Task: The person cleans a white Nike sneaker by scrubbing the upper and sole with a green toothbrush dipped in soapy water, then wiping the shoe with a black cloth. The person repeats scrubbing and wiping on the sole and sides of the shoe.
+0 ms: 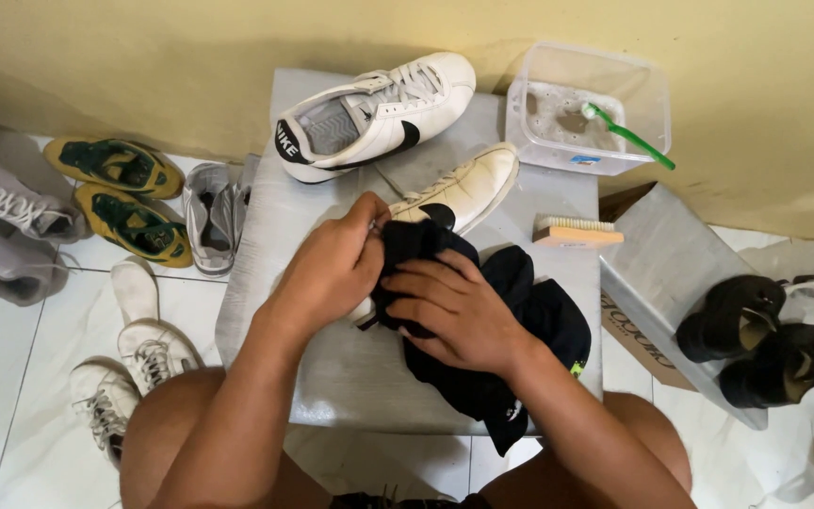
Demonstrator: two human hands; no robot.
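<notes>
cloth black | sneakers white, black mark | toothbrush green | wall yellow

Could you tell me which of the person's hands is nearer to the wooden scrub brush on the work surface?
The right hand. It presses on the black cloth just below-left of the brush; the left hand is farther away, at the shoe's heel.

left hand and right hand pressing black cloth on white sneaker
</notes>
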